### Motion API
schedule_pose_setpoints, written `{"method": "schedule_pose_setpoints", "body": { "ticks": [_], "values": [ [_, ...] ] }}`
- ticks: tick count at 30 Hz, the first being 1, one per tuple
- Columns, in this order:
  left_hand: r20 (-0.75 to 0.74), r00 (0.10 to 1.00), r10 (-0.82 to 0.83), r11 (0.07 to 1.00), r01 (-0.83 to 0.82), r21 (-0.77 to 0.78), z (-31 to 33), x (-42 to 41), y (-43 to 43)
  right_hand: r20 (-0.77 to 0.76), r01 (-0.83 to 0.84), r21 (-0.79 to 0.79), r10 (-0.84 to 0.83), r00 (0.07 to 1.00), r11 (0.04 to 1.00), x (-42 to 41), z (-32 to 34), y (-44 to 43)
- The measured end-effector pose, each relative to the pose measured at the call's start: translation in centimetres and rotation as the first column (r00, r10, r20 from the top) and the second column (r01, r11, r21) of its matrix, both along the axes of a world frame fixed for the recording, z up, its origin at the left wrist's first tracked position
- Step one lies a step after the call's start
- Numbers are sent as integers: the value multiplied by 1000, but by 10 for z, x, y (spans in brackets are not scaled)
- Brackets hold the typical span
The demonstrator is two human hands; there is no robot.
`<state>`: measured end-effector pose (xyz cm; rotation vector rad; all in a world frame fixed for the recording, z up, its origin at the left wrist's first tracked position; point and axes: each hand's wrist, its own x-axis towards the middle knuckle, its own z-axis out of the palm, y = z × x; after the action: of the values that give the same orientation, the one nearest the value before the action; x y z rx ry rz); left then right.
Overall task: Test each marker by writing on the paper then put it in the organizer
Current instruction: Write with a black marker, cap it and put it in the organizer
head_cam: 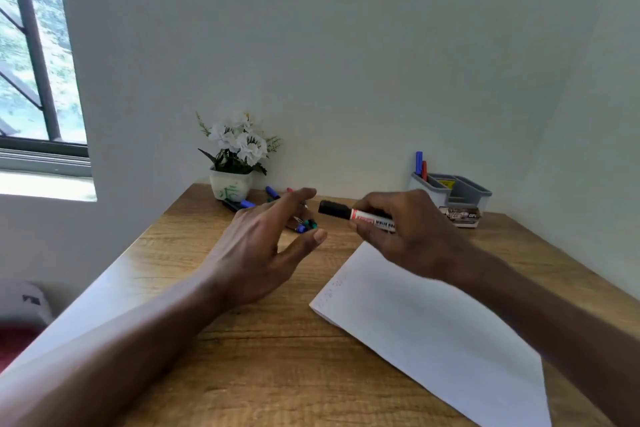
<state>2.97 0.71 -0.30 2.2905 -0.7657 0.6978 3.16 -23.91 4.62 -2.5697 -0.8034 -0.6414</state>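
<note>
My right hand [405, 236] grips a whiteboard marker [349, 213] with a black cap, held level above the table with the cap pointing left. My left hand [266, 246] hovers just left of the cap with fingers spread and holds nothing. A white paper [433, 329] with faint marks near its left corner lies on the table under my right forearm. The grey organizer [460, 189] stands at the back right with a blue and a red marker [420, 165] upright in it. Several loose markers [273, 192] lie behind my left hand.
A white pot of white flowers [235, 163] stands at the back of the wooden table [263, 357], against the wall. A small printed box [462, 215] sits in front of the organizer. A window is at the far left.
</note>
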Motion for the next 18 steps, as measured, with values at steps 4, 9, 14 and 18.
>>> {"method": "schedule_pose_setpoints", "body": {
  "ticks": [4,9,14,18],
  "values": [
    [64,992,-110,993,106,56,1,-12,-11,58,-71,-80,76,995,994,-21,-32,-2],
    [65,982,-178,982,173,74,5,-18,-18,98,-47,-180,66,993,983,-22,-42,-7],
    [74,985,-157,985,151,84,7,-20,-21,260,76,-220,-16,966,973,-22,-45,-7],
    [95,984,-151,974,131,187,2,-20,-22,202,63,-182,-26,979,981,-20,-50,-8]
  ]
}}
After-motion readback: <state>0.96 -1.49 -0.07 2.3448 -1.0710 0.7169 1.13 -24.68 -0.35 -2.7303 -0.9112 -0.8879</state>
